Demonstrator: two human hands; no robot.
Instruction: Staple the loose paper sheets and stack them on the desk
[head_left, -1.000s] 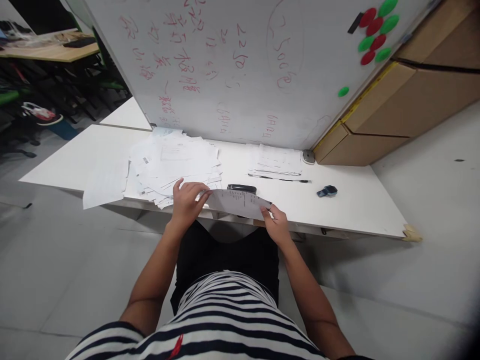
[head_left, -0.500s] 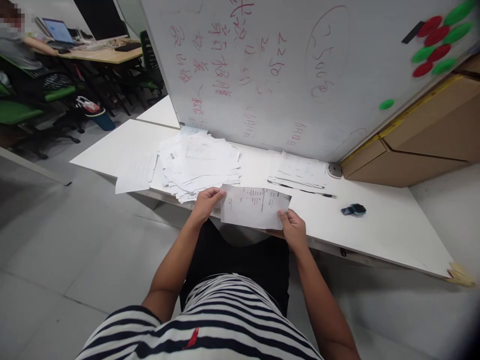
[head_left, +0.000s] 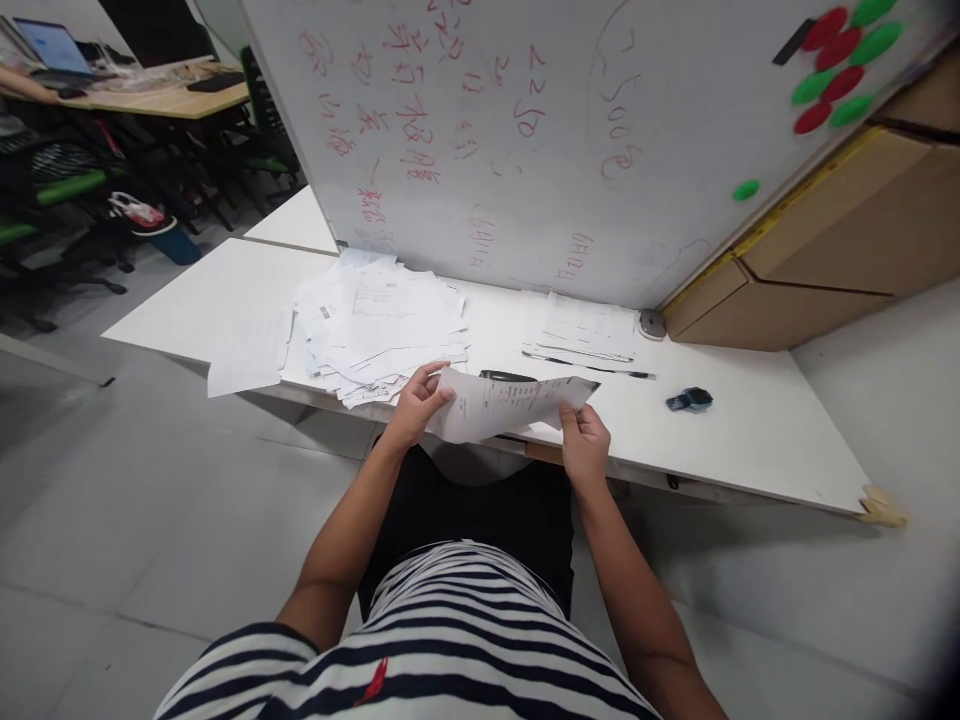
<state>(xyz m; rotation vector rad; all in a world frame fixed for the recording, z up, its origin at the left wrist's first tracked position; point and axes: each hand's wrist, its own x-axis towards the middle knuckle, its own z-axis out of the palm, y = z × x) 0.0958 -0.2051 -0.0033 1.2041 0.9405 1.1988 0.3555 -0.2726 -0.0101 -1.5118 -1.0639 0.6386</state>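
Between my two hands a printed sheet of paper [head_left: 499, 405] is held above the table's front edge, its surface bent in a curve. My left hand [head_left: 418, 402] pinches its left end between thumb and fingers. At the right end, my right hand [head_left: 583, 440] grips it the same way. Just behind the sheet, a black object [head_left: 508, 376] shows in part. Left of my hands spreads a messy pile of papers [head_left: 382, 310]. A neater stack of papers [head_left: 589, 325] lies beyond my right hand, with a thin black pen-like stick [head_left: 607, 366] along its near side.
On the white table [head_left: 757, 430] a dark wristwatch [head_left: 689, 399] rests at the right. A whiteboard [head_left: 480, 150] with red writing stands along the back, beside cardboard boxes [head_left: 810, 300]. One paper [head_left: 251, 350] overhangs the front edge. At the far left are a bin [head_left: 172, 240] and a person's arm.
The sheet, held fairly flat before, now bows and tilts, with its right end raised. The black object behind it has come into sight. My view has shifted slightly right.
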